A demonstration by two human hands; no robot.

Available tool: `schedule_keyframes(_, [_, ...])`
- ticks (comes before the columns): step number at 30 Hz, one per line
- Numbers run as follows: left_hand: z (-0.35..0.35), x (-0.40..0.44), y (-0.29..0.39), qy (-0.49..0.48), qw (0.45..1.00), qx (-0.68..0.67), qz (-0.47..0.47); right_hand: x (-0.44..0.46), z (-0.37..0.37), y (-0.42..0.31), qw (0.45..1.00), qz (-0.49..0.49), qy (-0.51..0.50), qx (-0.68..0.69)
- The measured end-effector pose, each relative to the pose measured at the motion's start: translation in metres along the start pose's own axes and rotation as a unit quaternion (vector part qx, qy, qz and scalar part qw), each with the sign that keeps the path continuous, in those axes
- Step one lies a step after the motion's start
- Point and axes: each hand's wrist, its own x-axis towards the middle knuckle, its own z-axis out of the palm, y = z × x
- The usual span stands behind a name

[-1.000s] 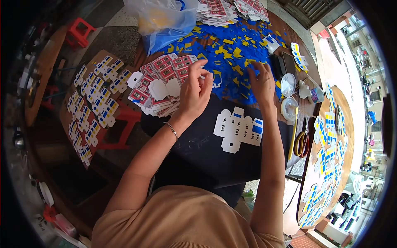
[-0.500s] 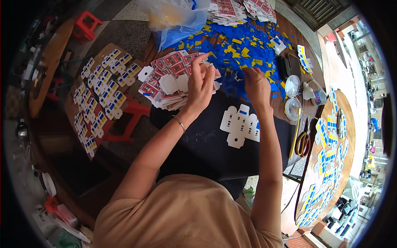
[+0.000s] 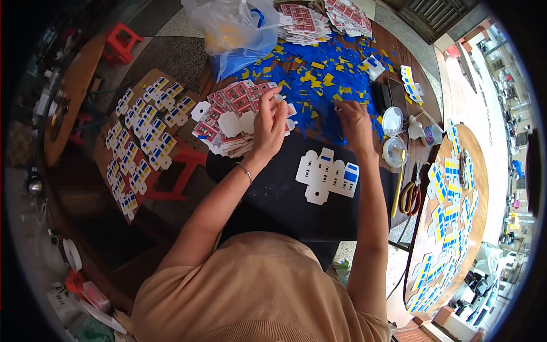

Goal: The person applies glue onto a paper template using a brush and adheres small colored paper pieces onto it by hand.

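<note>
I count two hands of mine, the left hand (image 3: 269, 122) and the right hand (image 3: 355, 125), above one table (image 3: 403, 53). Toward its near edge I have one white carton blank (image 3: 327, 176); by its right edge, one pair of scissors (image 3: 410, 198), one yellow stick (image 3: 397, 185), two round clear tubs (image 3: 393, 151). Toward its far edge: two stacks of red-printed cards (image 3: 302, 25), one plastic bag (image 3: 236, 37).

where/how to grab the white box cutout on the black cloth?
I'd pinch the holed tab of the white cutout by its near edge, coming in low from the wearer's side. It lies flat on the black cloth, so a thin edge is probably the only purchase. That tab juts toward the wearer over bare cloth, while the right forearm crowds the right edge.
</note>
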Motion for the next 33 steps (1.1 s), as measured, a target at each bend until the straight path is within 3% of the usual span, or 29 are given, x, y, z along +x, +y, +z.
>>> schedule_keyframes(5, [0.0,0.001,0.004,-0.014,1.0,0.027,-0.004,-0.02,-0.034,0.003,0.991,0.121,0.058,0.005])
schedule_keyframes(7, [-0.003,-0.001,0.006,-0.027,0.999,0.037,-0.028,-0.035,-0.04,-0.002,0.985,0.167,0.034,0.034])
schedule_keyframes(9, [0.0,-0.001,0.003,-0.02,0.999,0.041,0.023,-0.05,-0.04,-0.002,0.979,0.198,0.009,0.049])
schedule_keyframes(18, [-0.003,-0.006,0.004,-0.034,0.975,0.11,0.191,-0.045,-0.023,-0.003,0.994,0.088,0.035,-0.055])
schedule_keyframes(22, [-0.003,-0.009,0.005,-0.036,0.971,0.126,0.199,-0.017,-0.008,-0.009,0.989,0.12,0.078,-0.023])
schedule_keyframes(25, [-0.003,-0.01,0.005,-0.047,0.974,0.142,0.169,-0.003,-0.012,-0.024,0.978,0.188,0.029,0.083])
schedule_keyframes(26, [0.0,-0.007,0.011,-0.061,0.972,0.157,0.163,-0.003,-0.004,-0.024,0.974,0.172,0.073,0.128])
schedule_keyframes(28, [0.013,0.001,0.035,-0.096,0.972,0.17,0.133,0.002,0.005,-0.033,0.937,0.212,0.047,0.272])
schedule_keyframes(30, [0.029,0.008,0.045,-0.114,0.96,0.186,0.174,0.002,0.004,-0.05,0.88,0.237,0.008,0.412])
schedule_keyframes(31, [0.034,0.013,0.047,-0.121,0.953,0.196,0.195,-0.002,0.015,-0.046,0.858,0.2,0.019,0.473])
schedule_keyframes(33, [0.038,0.02,0.033,-0.137,0.957,0.146,0.207,0.001,0.0,-0.057,0.748,0.322,-0.028,0.58])
